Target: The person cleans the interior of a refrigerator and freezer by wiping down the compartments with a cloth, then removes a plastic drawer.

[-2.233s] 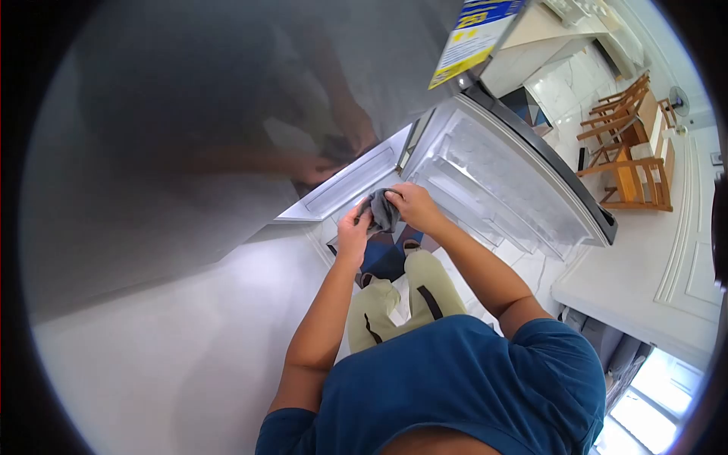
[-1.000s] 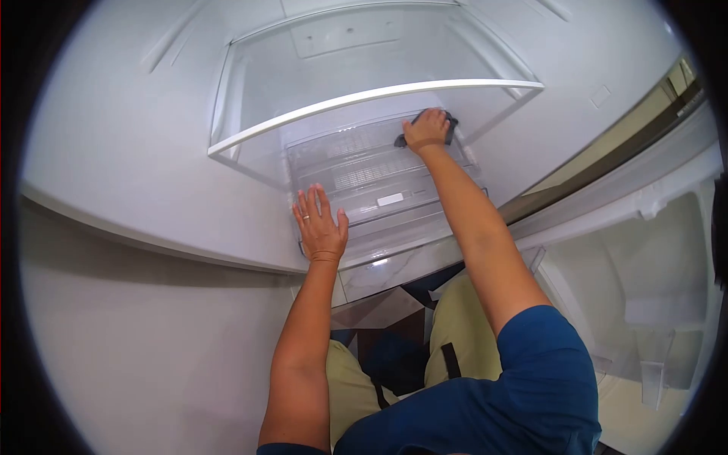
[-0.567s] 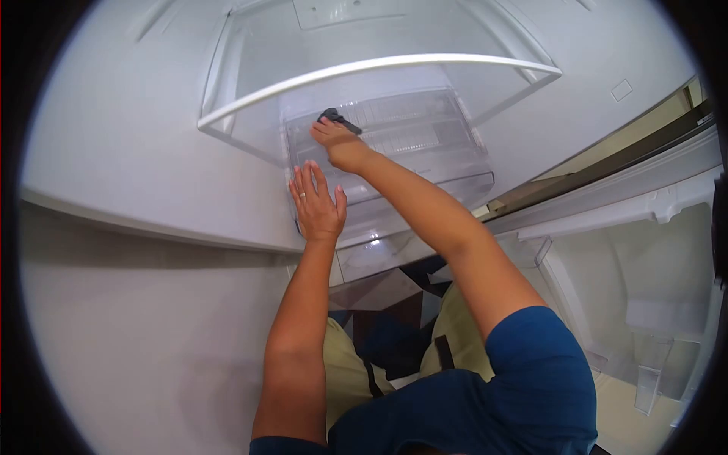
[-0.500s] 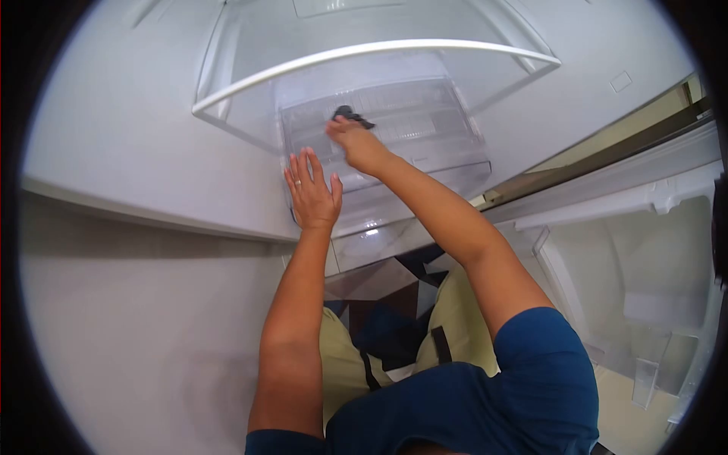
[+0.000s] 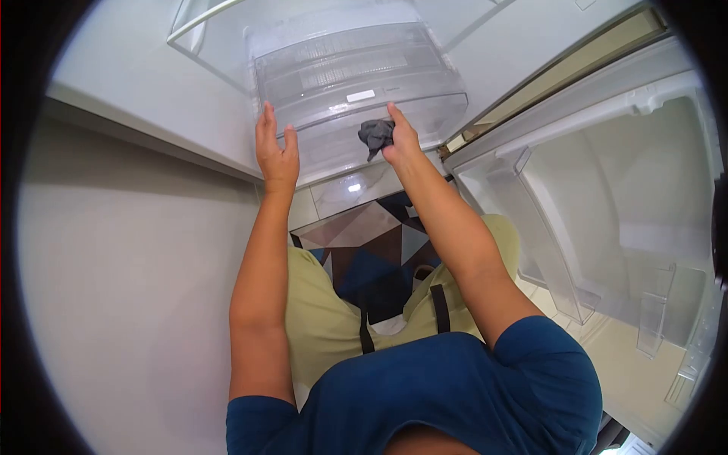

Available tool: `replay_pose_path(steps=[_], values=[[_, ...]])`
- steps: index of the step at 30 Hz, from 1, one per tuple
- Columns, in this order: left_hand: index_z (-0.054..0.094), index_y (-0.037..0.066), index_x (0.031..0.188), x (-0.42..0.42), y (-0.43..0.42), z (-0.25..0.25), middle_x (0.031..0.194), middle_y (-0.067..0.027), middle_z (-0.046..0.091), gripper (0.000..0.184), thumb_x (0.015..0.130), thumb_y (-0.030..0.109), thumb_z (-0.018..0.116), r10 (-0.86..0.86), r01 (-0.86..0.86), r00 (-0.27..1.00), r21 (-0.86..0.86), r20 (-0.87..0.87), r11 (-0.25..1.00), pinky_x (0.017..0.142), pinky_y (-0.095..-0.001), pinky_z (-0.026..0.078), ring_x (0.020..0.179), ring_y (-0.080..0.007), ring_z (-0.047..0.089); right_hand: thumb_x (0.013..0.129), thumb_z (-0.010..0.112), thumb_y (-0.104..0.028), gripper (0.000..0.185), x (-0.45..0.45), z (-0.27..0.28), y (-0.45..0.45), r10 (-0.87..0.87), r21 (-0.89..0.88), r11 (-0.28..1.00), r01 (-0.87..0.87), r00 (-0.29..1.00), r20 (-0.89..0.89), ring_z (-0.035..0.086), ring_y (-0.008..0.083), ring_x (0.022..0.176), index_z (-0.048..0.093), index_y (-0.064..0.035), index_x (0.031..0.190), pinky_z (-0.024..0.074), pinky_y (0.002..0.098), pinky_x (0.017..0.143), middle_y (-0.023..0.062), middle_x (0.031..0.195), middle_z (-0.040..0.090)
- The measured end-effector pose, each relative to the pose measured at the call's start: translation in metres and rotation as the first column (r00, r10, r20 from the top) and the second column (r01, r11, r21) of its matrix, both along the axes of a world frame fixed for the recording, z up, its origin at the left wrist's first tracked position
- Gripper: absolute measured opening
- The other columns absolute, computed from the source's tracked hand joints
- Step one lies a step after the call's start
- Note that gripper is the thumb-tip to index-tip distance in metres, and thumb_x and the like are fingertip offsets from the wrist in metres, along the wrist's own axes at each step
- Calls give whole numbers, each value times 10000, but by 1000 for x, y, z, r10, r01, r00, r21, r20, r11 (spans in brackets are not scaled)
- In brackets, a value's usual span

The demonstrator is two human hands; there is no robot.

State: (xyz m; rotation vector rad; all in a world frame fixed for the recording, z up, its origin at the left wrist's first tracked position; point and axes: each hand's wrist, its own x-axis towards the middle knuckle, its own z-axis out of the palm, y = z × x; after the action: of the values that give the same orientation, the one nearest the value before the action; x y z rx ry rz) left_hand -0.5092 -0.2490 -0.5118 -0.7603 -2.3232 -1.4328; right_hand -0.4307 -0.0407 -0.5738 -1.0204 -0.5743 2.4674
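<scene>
A clear plastic drawer [image 5: 334, 72] with a small white label sits in the bottom of a fridge. My right hand [image 5: 402, 136] holds a crumpled dark grey cloth [image 5: 376, 136] in front of the drawer's right half. At the drawer's left front corner is my left hand [image 5: 277, 152], fingers up and thumb apart, with nothing in it. Whether its fingertips touch the drawer I cannot tell.
On the right the fridge door [image 5: 644, 174] stands open, with clear shelf pieces on its inner side. A white-edged shelf [image 5: 201, 19] is above the drawer. Below lies a patterned mat [image 5: 371, 243]; a pale wall [image 5: 121, 280] is at the left.
My right hand has come from over the drawer's surface to its front, bringing the cloth. My left hand has turned sideways at the left edge. The view has shifted down, showing more mat and door.
</scene>
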Motion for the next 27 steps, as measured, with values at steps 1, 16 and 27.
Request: replay_pose_path(steps=[1,16,27], values=[[396,37,1353,6,-5,4,1251,-170,496,545,834,106,547,0,0,1000,-7,4,1000,985,-379,365,1171,-311,473,862,636,-265,285,0,-3,0,0,-7,1000,0,1000,4,631,280,713,533,-4,910,549,422,602,119,769,569],[483,193,1311,48,-16,14,1084,-45,597,701,669,208,764,-142,242,970,-734,197,634,984,-443,333,1015,-243,554,889,580,-365,351,70,15,-33,-11,-61,998,6,997,-74,582,263,687,506,-38,785,508,405,694,111,711,544],[540,171,1268,47,-19,3,1020,-61,653,584,728,279,732,-225,340,939,-605,260,720,744,-362,448,937,-242,589,832,646,-408,401,91,16,-38,70,-33,997,-71,997,-20,594,284,759,544,-21,845,508,449,721,125,785,565]])
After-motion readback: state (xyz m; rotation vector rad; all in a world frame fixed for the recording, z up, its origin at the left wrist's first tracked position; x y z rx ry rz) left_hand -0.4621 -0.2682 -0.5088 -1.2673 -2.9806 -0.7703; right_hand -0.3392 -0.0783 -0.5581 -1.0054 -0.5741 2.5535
